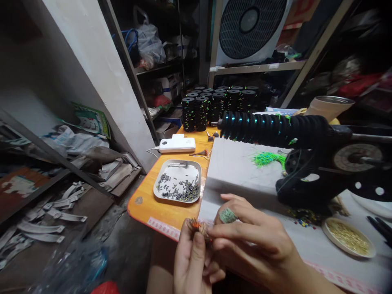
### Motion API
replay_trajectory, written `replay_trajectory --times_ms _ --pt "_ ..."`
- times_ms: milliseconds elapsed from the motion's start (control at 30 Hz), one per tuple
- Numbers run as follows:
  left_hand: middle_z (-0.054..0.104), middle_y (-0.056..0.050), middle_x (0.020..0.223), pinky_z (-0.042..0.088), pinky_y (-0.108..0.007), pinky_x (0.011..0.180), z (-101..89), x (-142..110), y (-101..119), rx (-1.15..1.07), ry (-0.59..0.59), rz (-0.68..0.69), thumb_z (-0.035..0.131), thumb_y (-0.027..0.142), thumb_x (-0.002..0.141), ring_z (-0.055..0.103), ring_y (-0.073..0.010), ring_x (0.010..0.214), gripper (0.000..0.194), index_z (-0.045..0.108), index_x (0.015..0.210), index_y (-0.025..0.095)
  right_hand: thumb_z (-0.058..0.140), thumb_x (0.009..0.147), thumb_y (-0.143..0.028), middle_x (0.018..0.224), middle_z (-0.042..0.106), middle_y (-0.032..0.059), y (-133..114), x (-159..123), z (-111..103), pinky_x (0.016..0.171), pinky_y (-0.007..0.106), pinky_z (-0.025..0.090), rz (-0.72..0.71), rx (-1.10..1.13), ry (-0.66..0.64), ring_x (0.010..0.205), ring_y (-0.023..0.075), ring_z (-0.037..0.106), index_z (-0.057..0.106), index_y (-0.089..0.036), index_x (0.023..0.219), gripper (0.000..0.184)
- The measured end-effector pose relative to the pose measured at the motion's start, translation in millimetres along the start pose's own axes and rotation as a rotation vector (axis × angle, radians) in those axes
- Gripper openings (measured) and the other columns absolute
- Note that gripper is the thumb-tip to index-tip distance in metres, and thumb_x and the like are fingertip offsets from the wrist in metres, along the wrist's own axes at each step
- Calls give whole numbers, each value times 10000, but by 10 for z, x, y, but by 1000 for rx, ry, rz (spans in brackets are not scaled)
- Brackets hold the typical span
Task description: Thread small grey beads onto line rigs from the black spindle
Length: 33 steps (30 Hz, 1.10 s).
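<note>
At the orange table, a small bundle was finger-pinched by the left hand and right hand, and could be dropped if either pinch was loosened.

no text is legible; the white device bears only unreadable print

A pale column stands beside dark shelves that hold plastic bags and boxes. Behind the orange wooden desk, a large fan sits on a light-edged rack. The floor is grey; the room's corners lie in shadow.
</note>
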<state>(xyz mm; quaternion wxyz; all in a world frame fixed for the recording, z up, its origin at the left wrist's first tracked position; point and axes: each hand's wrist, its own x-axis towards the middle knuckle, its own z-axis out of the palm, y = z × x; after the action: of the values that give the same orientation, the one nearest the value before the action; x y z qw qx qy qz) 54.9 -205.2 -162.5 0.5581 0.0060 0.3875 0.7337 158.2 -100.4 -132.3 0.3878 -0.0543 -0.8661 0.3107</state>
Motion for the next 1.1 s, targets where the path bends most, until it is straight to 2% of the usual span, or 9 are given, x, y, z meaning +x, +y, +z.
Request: replay_trajectory --times_ms 167,267,367,500,700,867,1100 --pt "457 99 527 290 -138 415 46 7 -59 -23 83 99 877 423 600 393 -29 419 502 546 908 205 639 881 -146 716 605 28 -3 -21 17 876 400 439 15 -50 29 733 174 557 696 -176 963 105" --pt "418 119 506 254 -119 403 66 -1 -74 -60 123 103 894 425 559 381 -13 401 522 507 834 208 607 862 -74 715 602 39 -21 -15 37 811 387 449 50 -30 24 727 179 534 668 -152 905 108" --pt "375 123 512 233 -107 396 74 -19 -68 -79 56 60 856 482 591 321 3 385 509 470 781 210 572 862 -53 721 595 49 -38 -2 49 741 364 451 79 -17 22 732 182 518 652 -145 883 124" --pt "381 116 534 250 -103 404 85 -33 -59 -10 -97 81 827 459 662 220 10 396 440 505 840 216 546 874 -55 688 565 35 -42 4 48 768 390 454 95 -13 50 687 170 503 641 -145 850 132" --pt "399 99 579 227 -108 387 79 -5 -30 20 -65 84 766 479 733 190 -7 407 388 494 852 229 592 880 -95 688 589 34 -9 3 47 793 401 464 39 -26 52 686 174 510 688 -158 904 117" --pt "273 115 537 199 -119 387 37 -13 28 -36 -177 78 723 459 787 105 -24 420 338 482 812 224 631 880 -156 691 601 41 31 22 33 765 386 474 -28 -67 85 710 182 527 707 -159 944 99" --pt "259 111 552 200 -122 386 5 -1 112 -26 -259 70 692 472 812 81 -27 425 354 453 772 215 611 892 -169 679 602 29 10 49 12 754 385 489 -38 -83 93 666 164 538 704 -171 935 102"
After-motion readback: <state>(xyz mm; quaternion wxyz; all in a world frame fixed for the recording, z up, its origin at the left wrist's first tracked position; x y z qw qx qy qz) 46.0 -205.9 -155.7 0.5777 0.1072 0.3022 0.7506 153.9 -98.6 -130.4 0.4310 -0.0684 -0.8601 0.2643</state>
